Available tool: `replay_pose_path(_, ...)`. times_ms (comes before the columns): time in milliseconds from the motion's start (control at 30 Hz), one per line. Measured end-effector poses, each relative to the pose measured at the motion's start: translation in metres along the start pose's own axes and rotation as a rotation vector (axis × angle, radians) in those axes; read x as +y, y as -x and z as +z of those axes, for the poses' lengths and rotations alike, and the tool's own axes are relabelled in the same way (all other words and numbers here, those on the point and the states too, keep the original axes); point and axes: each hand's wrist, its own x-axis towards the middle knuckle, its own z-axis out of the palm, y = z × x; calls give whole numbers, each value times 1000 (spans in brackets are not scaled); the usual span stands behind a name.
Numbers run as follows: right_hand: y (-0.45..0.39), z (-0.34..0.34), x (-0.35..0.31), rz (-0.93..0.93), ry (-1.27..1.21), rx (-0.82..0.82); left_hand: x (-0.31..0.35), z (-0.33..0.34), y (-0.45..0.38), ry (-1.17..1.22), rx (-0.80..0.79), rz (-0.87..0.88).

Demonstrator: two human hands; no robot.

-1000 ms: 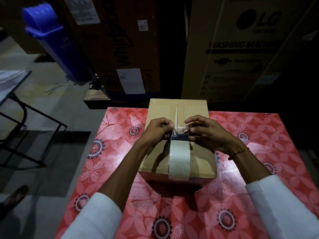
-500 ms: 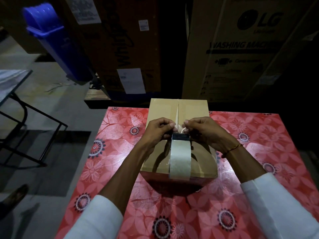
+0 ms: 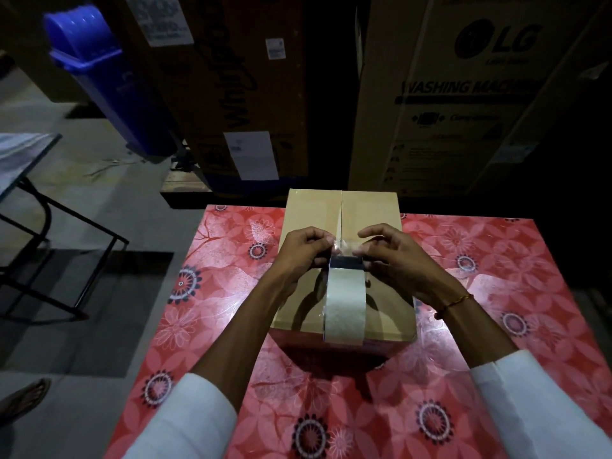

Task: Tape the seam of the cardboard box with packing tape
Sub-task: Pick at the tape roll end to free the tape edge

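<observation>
A small brown cardboard box (image 3: 374,210) stands on the red flowered table (image 3: 231,309), its top seam running away from me. A roll of clear packing tape (image 3: 344,306) stands on edge over the near half of the seam. My left hand (image 3: 303,251) and my right hand (image 3: 394,256) are at the roll's far side, both pinching the loose clear end of the tape just above the box top. The seam under the roll and my fingers is hidden.
Two tall appliance cartons (image 3: 463,94) stand close behind the table. A blue plastic bin (image 3: 109,77) leans at the far left. A black metal frame table (image 3: 39,226) is on the left floor, and a sandalled foot (image 3: 23,397) shows at the lower left.
The two hands have drawn slightly apart at the tape's end, and the right fingers have spread a little. The roll and the box have stayed in place.
</observation>
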Motion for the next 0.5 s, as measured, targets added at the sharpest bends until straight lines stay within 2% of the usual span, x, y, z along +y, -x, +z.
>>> replay_pose_path(133, 0, 7, 3, -14, -30, 72, -1, 1, 1, 10, 0, 5)
replay_pose_path(333, -6, 17, -3, -18, 165, 84, 1, -1, 6, 32, -25, 24)
replay_pose_path(500, -5, 22, -4, -43, 133, 105, 1, -3, 6, 31, -25, 15)
